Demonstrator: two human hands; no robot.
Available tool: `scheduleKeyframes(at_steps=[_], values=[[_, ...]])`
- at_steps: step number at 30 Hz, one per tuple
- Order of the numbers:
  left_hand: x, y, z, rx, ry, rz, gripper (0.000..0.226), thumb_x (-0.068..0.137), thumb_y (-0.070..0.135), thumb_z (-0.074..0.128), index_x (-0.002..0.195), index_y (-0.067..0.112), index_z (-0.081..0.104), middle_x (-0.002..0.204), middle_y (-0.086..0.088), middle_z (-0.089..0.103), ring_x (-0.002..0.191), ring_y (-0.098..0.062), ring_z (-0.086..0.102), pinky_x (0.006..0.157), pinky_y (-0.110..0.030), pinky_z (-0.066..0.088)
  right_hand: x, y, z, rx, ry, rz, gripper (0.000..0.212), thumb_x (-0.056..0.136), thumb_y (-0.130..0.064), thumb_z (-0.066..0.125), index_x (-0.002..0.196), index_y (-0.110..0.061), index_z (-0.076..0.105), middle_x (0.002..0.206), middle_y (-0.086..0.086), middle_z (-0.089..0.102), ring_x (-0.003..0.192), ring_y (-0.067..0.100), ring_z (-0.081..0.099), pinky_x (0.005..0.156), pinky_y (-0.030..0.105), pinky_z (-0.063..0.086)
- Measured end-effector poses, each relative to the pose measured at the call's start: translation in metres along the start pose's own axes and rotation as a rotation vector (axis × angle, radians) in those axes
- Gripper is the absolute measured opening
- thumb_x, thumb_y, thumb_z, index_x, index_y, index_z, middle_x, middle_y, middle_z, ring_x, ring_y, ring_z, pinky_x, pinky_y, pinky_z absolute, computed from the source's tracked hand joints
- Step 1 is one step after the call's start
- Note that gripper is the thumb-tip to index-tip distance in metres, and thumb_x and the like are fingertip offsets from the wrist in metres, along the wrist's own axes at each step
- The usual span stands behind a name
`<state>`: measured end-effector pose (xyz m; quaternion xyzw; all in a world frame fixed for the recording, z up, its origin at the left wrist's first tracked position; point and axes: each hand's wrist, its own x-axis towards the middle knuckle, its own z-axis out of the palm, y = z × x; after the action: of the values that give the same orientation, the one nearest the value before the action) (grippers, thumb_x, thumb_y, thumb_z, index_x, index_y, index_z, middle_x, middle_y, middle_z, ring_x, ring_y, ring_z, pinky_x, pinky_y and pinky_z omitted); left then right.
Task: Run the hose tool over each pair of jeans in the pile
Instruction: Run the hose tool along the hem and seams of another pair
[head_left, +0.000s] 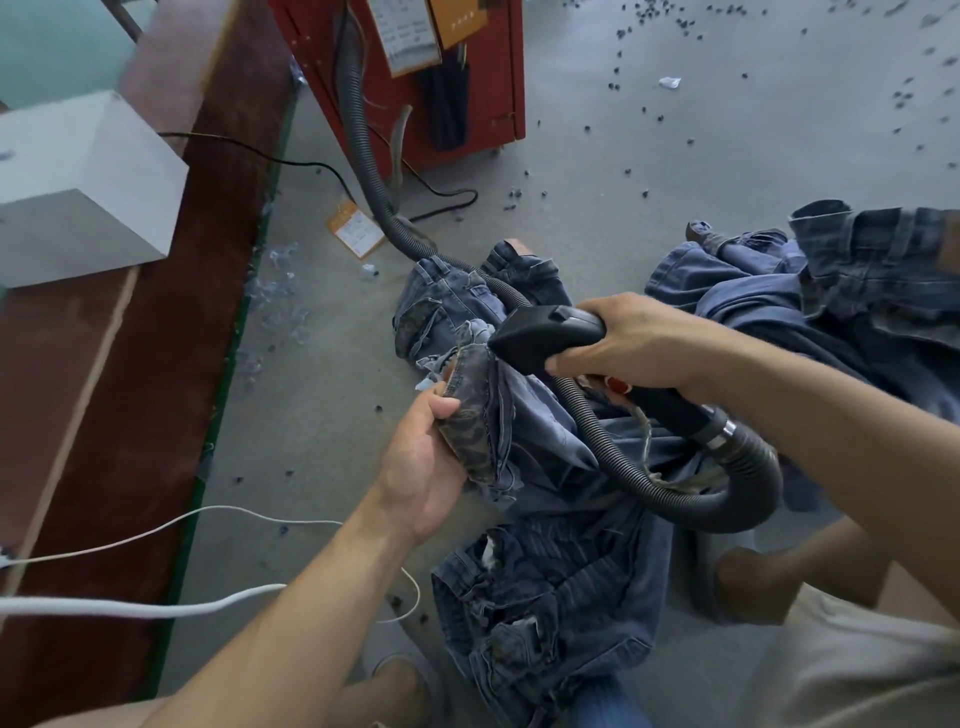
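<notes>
Right hand (631, 343) grips hose tool (545, 335); left hand (423, 462) pinches jeans (519, 415).

The single head-worn camera is looking steeply down and forward from above the person's forearms, its wide lens bending the edges. It is sitting close over the left hand (423, 462) and right hand (636, 343), which are filling the centre. The floor (701, 130) is stretching away toward twelve o'clock, a bench (119, 364) is running along nine o'clock, and jeans (550, 597) are lying toward six.
</notes>
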<state>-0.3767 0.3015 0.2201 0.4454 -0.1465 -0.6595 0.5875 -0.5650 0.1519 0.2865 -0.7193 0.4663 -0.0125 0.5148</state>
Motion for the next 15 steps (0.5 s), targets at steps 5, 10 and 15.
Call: scheduleKeyframes(at_steps=[5, 10, 15], values=[[0.003, 0.004, -0.007, 0.002, 0.024, 0.03, 0.048, 0.097, 0.011, 0.034, 0.087, 0.025, 0.079, 0.106, -0.009, 0.074, 0.098, -0.022, 0.069, 0.094, -0.043, 0.05, -0.004, 0.002, -0.012, -0.052, -0.153, 0.023, 0.02, 0.082, -0.032, 0.084, 0.09, -0.022, 0.069, 0.062, 0.001, 0.067, 0.051, 0.014, 0.06, 0.051, 0.029, 0.051], [-0.002, -0.001, -0.007, 0.083, -0.04, 0.004, 0.037, 0.087, 0.015, 0.043, 0.101, 0.019, 0.077, 0.11, -0.013, 0.071, 0.098, -0.024, 0.066, 0.091, -0.044, 0.052, 0.0, 0.003, -0.005, -0.003, -0.172, 0.029, 0.021, 0.082, -0.029, 0.085, 0.094, -0.02, 0.07, 0.064, 0.004, 0.067, 0.052, 0.017, 0.059, 0.052, 0.03, 0.052], [-0.002, -0.001, -0.008, 0.179, -0.005, 0.026, 0.035, 0.08, 0.013, 0.045, 0.1, 0.007, 0.074, 0.104, -0.016, 0.069, 0.097, -0.026, 0.064, 0.086, -0.035, 0.056, 0.002, 0.002, -0.003, 0.026, -0.108, -0.03, 0.019, 0.081, -0.036, 0.084, 0.091, -0.027, 0.071, 0.066, 0.0, 0.07, 0.051, 0.012, 0.06, 0.052, 0.026, 0.053]])
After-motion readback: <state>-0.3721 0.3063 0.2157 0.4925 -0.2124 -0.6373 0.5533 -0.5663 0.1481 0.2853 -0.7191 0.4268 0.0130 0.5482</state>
